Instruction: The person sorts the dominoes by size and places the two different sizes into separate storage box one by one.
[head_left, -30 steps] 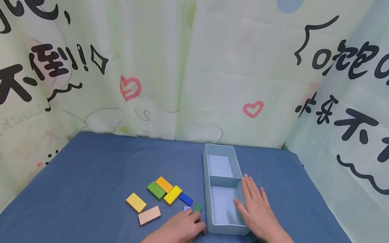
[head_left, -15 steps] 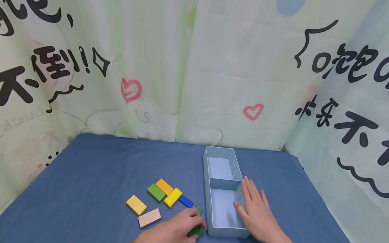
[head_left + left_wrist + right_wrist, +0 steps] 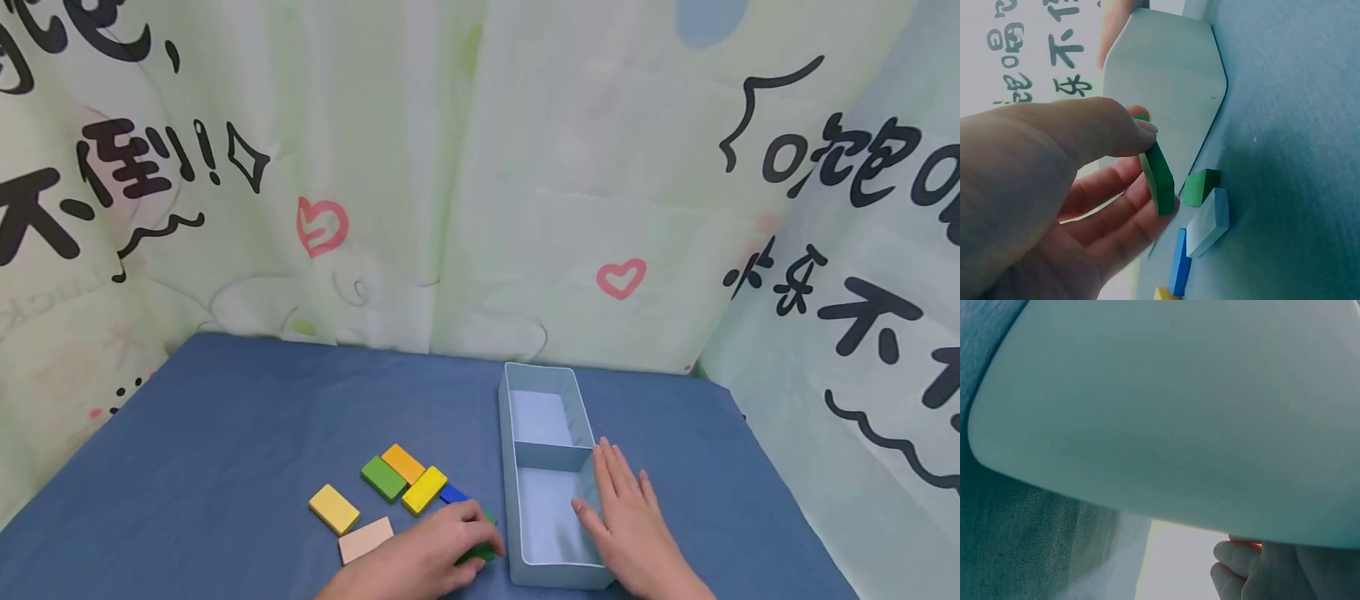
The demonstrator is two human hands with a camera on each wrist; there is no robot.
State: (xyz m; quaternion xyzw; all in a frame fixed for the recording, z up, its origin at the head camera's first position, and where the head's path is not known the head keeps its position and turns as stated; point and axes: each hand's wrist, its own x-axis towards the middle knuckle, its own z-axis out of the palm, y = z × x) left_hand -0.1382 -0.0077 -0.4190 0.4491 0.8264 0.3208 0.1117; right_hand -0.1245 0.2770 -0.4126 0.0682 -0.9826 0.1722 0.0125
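Note:
In the head view my left hand point(image 3: 427, 550) pinches a green block point(image 3: 1159, 178) between thumb and fingers, just left of the pale blue two-compartment box point(image 3: 558, 575). The left wrist view shows this block tilted, held near one end by the thumb. Past it on the cloth sit a second green block point(image 3: 1200, 189), a light blue block point(image 3: 1209, 224) and a blue block point(image 3: 1179, 262); the hand covers most of these in the head view. My right hand point(image 3: 636, 527) lies with straight fingers along the box's right wall.
Left of my left hand lie a pale yellow block point(image 3: 334, 509) and a pinkish block point(image 3: 365, 540). Farther back, a green block point(image 3: 383, 478), an orange block point(image 3: 403, 463) and a bright yellow block point(image 3: 424, 490) touch. A printed curtain point(image 3: 450, 208) closes off the back and sides.
My left hand has taken hold of the green block near the box and shifted slightly up and left, covering the light blue block in the head view. The right hand stays against the box.

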